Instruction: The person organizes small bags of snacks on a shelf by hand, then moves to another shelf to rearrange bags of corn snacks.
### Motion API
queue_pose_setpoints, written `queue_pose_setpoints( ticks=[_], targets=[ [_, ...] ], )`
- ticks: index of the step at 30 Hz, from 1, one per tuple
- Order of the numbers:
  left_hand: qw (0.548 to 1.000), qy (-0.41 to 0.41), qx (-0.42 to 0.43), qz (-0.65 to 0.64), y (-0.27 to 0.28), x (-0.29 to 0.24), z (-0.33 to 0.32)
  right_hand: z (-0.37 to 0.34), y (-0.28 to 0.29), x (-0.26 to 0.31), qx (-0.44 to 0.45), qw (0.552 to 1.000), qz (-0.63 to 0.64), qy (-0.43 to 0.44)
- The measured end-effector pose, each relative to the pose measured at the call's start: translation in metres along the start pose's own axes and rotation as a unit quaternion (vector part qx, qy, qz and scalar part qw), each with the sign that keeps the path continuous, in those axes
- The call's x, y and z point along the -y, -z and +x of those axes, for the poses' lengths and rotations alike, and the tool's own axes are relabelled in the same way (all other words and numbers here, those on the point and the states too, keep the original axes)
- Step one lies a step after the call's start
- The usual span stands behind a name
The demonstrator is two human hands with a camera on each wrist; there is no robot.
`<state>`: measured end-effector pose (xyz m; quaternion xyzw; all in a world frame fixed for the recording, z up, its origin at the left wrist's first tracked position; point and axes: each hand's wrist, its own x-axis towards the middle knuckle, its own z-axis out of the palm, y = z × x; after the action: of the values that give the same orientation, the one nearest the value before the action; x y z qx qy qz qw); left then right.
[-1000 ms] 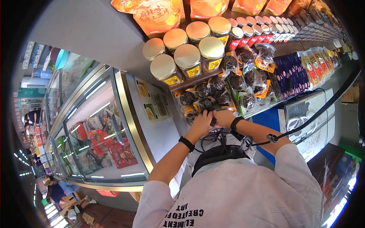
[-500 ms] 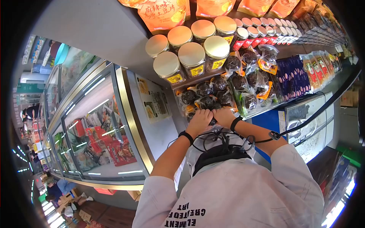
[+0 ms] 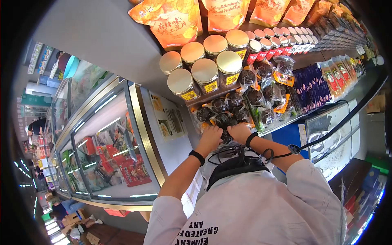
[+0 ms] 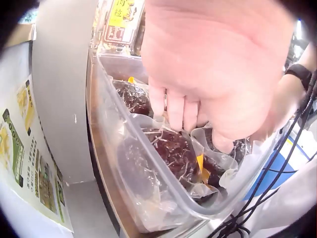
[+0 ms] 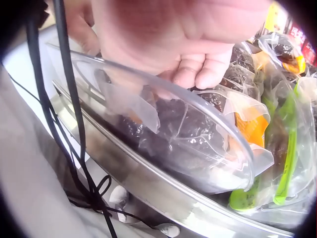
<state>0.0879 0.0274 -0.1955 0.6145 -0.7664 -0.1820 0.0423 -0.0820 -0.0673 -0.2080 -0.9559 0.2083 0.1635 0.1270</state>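
Note:
Dark round food packets in clear wrap fill a clear plastic bin at the shelf's front edge. My left hand reaches down into it, fingers among the packets and thumb against a dark packet near the front. Beside it, my right hand has its fingers curled down over the bin's rim, at the same front packet. The fingers' undersides and part of their grip are hidden.
Jars with metal lids stand behind the bin, orange chip bags behind those. Rightward lie more wrapped packets and purple packets. A glass-fronted cabinet is at left. Black cables hang near the right wrist.
The head view has shifted slightly. Both hands stay at the bin's front, with a slightly wider gap between them and the dark front packet showing there.

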Motion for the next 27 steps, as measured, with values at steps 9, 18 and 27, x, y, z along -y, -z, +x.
queue_pose_setpoints(
  ticks=[9,18,27],
  targets=[
    [0.996,-0.004,-0.065,0.053,-0.014,-0.010,-0.008,-0.007,0.000,-0.017,-0.003,0.997,0.000,0.074],
    [0.988,0.055,-0.144,-0.021,-0.006,-0.004,-0.026,-0.096,0.055,-0.155,-0.267,0.818,0.432,-0.272],
    [0.988,0.144,-0.028,-0.044,-0.006,-0.019,-0.036,-0.151,0.073,-0.270,-0.353,0.544,0.682,-0.337]
  ],
)
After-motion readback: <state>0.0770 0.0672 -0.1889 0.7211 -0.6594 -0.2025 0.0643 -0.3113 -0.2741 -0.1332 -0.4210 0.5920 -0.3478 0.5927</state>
